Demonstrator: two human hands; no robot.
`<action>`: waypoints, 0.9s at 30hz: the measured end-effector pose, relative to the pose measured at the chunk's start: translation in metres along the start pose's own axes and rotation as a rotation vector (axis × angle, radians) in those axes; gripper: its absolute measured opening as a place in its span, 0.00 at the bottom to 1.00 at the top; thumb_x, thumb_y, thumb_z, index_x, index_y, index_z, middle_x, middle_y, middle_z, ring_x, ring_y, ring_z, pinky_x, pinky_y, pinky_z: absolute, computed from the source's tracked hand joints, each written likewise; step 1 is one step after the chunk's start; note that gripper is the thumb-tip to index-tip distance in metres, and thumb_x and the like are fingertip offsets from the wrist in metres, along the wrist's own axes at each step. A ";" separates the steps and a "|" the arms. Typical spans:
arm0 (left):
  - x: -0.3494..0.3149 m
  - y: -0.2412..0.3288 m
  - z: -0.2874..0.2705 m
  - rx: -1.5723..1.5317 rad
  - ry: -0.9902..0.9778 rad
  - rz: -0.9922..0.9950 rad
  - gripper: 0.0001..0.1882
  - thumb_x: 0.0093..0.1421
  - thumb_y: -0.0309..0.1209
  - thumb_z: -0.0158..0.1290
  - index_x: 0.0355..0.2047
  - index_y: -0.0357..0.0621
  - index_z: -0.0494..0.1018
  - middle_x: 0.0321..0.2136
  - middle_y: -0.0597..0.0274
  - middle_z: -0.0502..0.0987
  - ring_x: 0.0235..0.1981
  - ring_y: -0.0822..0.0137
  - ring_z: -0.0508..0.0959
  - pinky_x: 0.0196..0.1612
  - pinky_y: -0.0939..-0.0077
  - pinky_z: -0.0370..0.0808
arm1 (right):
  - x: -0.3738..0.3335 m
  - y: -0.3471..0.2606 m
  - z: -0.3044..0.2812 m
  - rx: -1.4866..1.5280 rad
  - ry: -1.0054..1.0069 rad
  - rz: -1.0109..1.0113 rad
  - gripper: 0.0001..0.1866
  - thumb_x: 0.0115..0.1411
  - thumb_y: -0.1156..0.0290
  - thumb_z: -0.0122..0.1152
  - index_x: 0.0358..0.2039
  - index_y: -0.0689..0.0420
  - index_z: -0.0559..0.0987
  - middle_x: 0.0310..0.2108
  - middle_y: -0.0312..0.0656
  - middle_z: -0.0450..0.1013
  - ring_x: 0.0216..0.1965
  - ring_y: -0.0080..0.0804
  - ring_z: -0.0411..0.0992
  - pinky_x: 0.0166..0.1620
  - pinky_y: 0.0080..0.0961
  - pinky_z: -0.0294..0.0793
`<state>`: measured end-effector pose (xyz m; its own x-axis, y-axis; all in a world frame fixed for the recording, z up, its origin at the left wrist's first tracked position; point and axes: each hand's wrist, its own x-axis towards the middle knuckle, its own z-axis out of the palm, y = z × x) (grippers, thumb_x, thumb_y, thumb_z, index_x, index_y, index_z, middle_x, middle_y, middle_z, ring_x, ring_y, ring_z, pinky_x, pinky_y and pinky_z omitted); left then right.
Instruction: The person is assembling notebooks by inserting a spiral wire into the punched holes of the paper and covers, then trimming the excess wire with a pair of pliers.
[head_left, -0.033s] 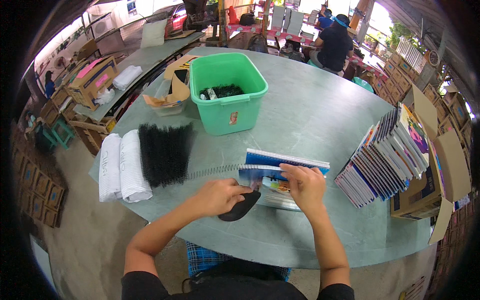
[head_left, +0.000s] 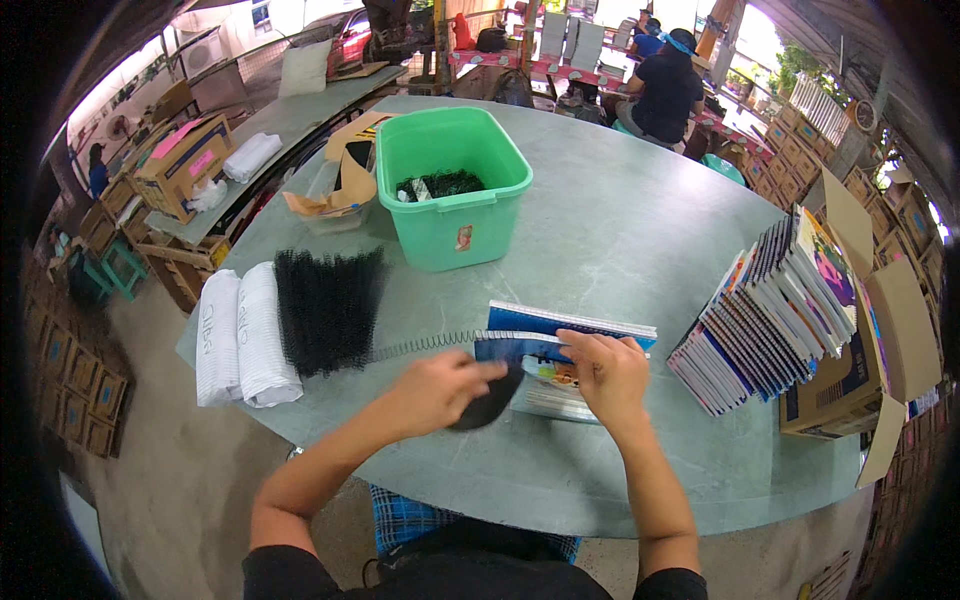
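A notebook with a blue cover (head_left: pixel 500 350) is held up on edge near the middle of the table. A dark wire coil (head_left: pixel 425 346) stretches leftward from its upper edge. My right hand (head_left: pixel 612 378) pinches that edge at its right part, thumb and fingers closed on it. My left hand (head_left: pixel 440 392) hovers below the coil, its fingers smeared by motion, beside a rounded black object (head_left: pixel 488 400) whose kind I cannot make out. Behind lies another blue notebook (head_left: pixel 570 319); more booklets (head_left: pixel 555 402) lie under the held one.
Black wire coils (head_left: pixel 328 310) lie in a pile beside two white wrapped rolls (head_left: pixel 268 335). A green plastic tub (head_left: pixel 460 235) stands beyond, with black coils inside. Stacked spiral notebooks (head_left: pixel 755 325) lean by an open cardboard box (head_left: pixel 835 405) at right. A person (head_left: pixel 668 100) sits far back.
My left fingers and the black object are more blurred now, the fingers lifted slightly off it. My right hand keeps its pinch on the notebook. The whole view has shifted very slightly.
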<state>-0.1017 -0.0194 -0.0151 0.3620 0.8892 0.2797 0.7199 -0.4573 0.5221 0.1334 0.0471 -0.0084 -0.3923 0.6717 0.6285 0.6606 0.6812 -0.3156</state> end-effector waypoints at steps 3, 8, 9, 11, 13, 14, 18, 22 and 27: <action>0.015 0.009 -0.022 -0.100 0.654 -0.059 0.18 0.51 0.23 0.56 0.44 0.52 0.76 0.29 0.59 0.75 0.29 0.65 0.76 0.34 0.76 0.72 | -0.001 0.000 0.004 -0.009 0.020 -0.016 0.11 0.47 0.74 0.59 0.33 0.49 0.80 0.22 0.29 0.76 0.25 0.25 0.73 0.30 0.26 0.64; 0.009 0.000 0.004 -0.012 0.139 -0.114 0.14 0.52 0.27 0.56 0.41 0.51 0.77 0.28 0.56 0.75 0.28 0.58 0.77 0.33 0.67 0.74 | 0.007 0.002 0.003 0.000 0.008 -0.029 0.11 0.48 0.73 0.58 0.33 0.49 0.80 0.22 0.29 0.76 0.25 0.26 0.73 0.29 0.26 0.63; 0.014 0.004 -0.004 -0.179 0.412 -0.067 0.15 0.51 0.25 0.56 0.40 0.50 0.77 0.30 0.55 0.76 0.29 0.58 0.77 0.34 0.68 0.74 | 0.004 0.003 0.003 -0.004 0.005 -0.023 0.10 0.48 0.73 0.59 0.33 0.49 0.80 0.22 0.29 0.76 0.24 0.26 0.73 0.29 0.26 0.63; 0.022 0.013 -0.015 -0.291 0.719 -0.128 0.17 0.49 0.20 0.55 0.40 0.47 0.77 0.31 0.55 0.77 0.31 0.62 0.77 0.36 0.72 0.74 | 0.001 0.002 0.005 -0.005 0.006 -0.019 0.10 0.48 0.72 0.59 0.33 0.49 0.80 0.22 0.30 0.76 0.24 0.27 0.73 0.29 0.26 0.64; 0.024 0.009 -0.006 -0.145 0.395 -0.060 0.18 0.49 0.21 0.55 0.43 0.47 0.76 0.29 0.54 0.76 0.31 0.64 0.77 0.36 0.74 0.73 | 0.004 -0.001 0.007 0.000 0.015 -0.023 0.09 0.48 0.72 0.59 0.33 0.49 0.80 0.21 0.31 0.76 0.25 0.28 0.73 0.30 0.27 0.65; 0.026 0.006 -0.002 -0.014 0.046 -0.043 0.19 0.50 0.22 0.56 0.44 0.48 0.75 0.29 0.54 0.76 0.32 0.61 0.76 0.36 0.72 0.73 | 0.005 0.000 0.005 0.011 0.009 -0.024 0.09 0.48 0.72 0.59 0.32 0.49 0.80 0.21 0.32 0.75 0.24 0.29 0.73 0.30 0.27 0.65; 0.029 0.024 0.001 -0.221 0.362 0.013 0.17 0.53 0.26 0.54 0.44 0.54 0.75 0.28 0.56 0.75 0.30 0.57 0.76 0.35 0.68 0.73 | 0.001 0.003 -0.004 0.002 -0.061 -0.005 0.08 0.49 0.72 0.61 0.32 0.50 0.79 0.22 0.36 0.75 0.23 0.34 0.72 0.31 0.30 0.68; 0.029 0.014 0.020 -0.036 0.016 -0.106 0.18 0.51 0.23 0.55 0.44 0.48 0.75 0.36 0.56 0.77 0.35 0.62 0.77 0.40 0.72 0.72 | 0.006 0.015 -0.028 0.094 -0.182 0.170 0.08 0.51 0.68 0.63 0.31 0.55 0.79 0.24 0.40 0.76 0.26 0.30 0.73 0.36 0.27 0.71; 0.047 0.028 0.010 -0.351 0.469 -0.079 0.18 0.51 0.23 0.55 0.44 0.48 0.75 0.36 0.54 0.77 0.35 0.62 0.77 0.41 0.75 0.72 | -0.027 0.068 -0.019 0.833 -0.093 0.548 0.08 0.49 0.73 0.66 0.29 0.62 0.80 0.27 0.38 0.76 0.30 0.20 0.72 0.36 0.17 0.70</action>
<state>-0.0582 0.0097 0.0046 -0.0427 0.8569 0.5137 0.4664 -0.4376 0.7688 0.2008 0.0695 -0.0331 -0.2401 0.9498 0.2006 0.1198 0.2340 -0.9648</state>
